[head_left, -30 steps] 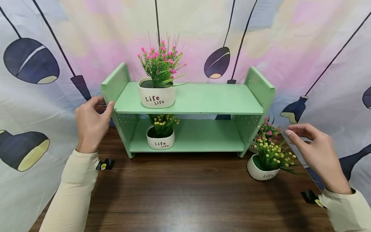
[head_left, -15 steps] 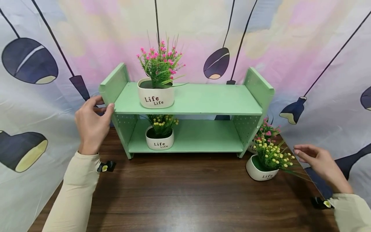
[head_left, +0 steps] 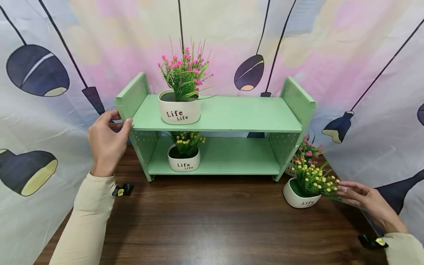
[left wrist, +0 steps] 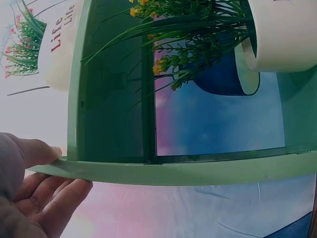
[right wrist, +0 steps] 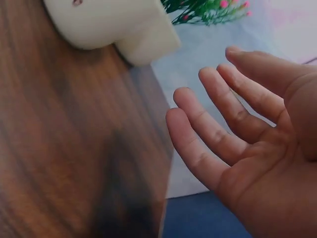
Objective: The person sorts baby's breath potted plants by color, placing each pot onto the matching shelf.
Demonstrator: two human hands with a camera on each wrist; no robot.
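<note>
We see the left hand point(head_left: 106, 141) pinching the left side panel of the green shelf point(head_left: 218, 114), thumb on the front edge, fingers curled behind it. The right hand point(head_left: 367, 202) hovers with its grip wide and fingers straight, holding nothing, fingertips just beside the yellow-flower pot point(head_left: 301, 197) on the worktop point(head_left: 212, 224) at the shelf's right end. A pink-flower pot point(head_left: 180, 110) stands on the top board, another yellow one point(head_left: 183, 162) on the lower board.
</note>
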